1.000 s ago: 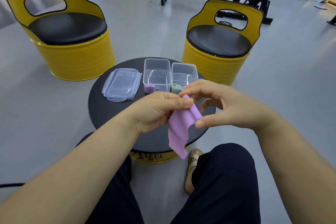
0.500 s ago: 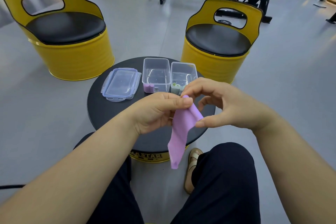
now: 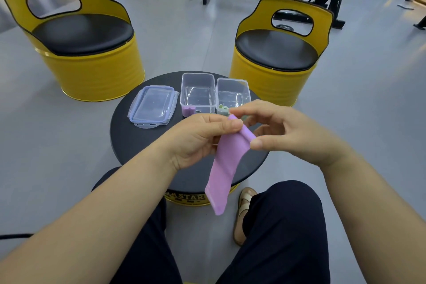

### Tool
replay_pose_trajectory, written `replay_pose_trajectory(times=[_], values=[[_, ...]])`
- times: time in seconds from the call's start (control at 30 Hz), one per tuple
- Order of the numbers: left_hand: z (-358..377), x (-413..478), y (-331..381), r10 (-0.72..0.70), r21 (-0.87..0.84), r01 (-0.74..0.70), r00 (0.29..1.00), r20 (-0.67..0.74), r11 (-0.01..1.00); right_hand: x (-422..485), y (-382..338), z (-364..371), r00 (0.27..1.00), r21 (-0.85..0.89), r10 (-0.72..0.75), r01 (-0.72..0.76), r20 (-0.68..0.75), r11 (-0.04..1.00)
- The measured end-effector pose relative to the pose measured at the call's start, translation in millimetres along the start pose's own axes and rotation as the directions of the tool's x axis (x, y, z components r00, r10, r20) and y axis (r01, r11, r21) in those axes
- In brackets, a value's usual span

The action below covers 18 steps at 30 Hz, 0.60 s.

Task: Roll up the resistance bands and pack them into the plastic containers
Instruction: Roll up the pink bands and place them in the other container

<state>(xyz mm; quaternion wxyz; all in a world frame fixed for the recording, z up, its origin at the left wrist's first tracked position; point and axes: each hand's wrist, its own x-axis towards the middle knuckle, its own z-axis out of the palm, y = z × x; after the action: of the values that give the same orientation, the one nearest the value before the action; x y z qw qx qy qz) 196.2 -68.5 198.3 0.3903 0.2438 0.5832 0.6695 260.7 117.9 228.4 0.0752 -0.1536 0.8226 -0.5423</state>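
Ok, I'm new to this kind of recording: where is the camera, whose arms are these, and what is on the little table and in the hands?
There is no machine here. One camera sits on a person's head and looks down at their own bare arms. The left hand pinches the top of a purple band, which hangs down over the table edge. The right hand has its thumb and forefinger at that same end. On the round black table two clear boxes stand side by side: the left container holds purple rolls, the right container a greenish roll. The lids lie stacked to their left.
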Motion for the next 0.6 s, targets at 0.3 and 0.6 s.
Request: replay_pose_trajectory(times=[0.3, 0.6], values=[[10.1, 3.7, -0.3, 0.121, -0.052, -0.142, 0.949, -0.291, 0.989, 8.1, 9.2, 31.6, 0.871, 0.233, 0.078, 0.043, -0.484, 0.971], [5.5, -1.3, -0.4, 0.167, 0.054, -0.158, 0.944, -0.285, 0.986, 8.4, 9.3, 38.0, 0.814, 0.176, 0.025, 0.095, -0.580, 0.980]])
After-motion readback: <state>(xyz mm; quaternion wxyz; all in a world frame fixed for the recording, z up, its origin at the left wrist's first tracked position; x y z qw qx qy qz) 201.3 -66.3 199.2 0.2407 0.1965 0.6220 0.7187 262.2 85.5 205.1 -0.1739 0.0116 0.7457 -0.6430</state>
